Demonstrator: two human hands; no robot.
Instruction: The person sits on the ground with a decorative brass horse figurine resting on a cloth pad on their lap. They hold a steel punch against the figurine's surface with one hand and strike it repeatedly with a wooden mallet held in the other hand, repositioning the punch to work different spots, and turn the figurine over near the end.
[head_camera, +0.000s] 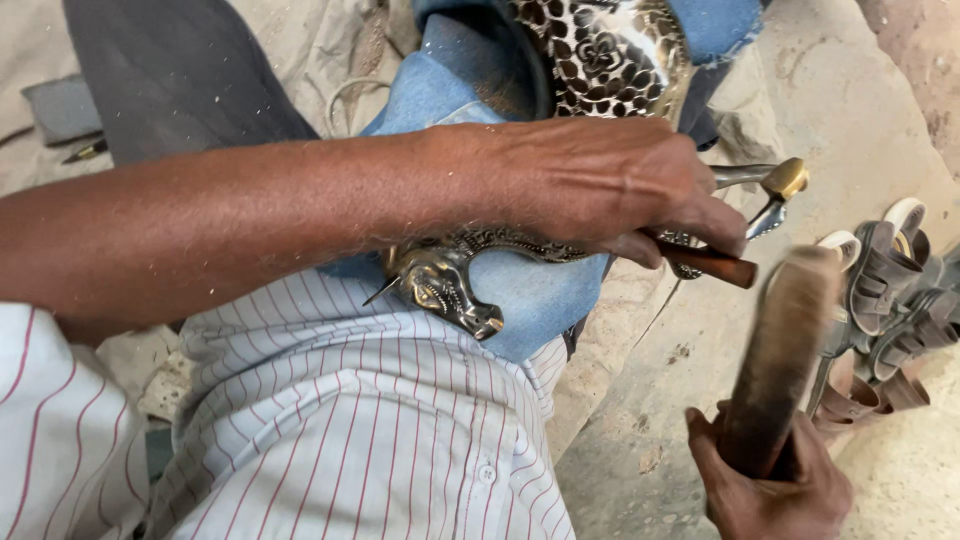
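Note:
My left hand (590, 185) reaches across my lap and grips a thin brown chisel-like tool (715, 264), its tip hidden under the fingers. It presses on an ornate silver metal piece (445, 280) with an animal-head end, which rests on my denim-covered knee (530, 295). A larger engraved metal body (605, 55) lies further up the leg. My right hand (765, 480), at the lower right, is closed on a wooden mallet (785, 350) that stands blurred just right of the chisel.
Several metal tools and fittings (880, 290) lie on the stone floor (660, 400) at the right. A brass-knobbed metal part (780, 180) sticks out past my left hand. A dark cloth (170, 70) and a small pointed tool (85, 152) lie at upper left.

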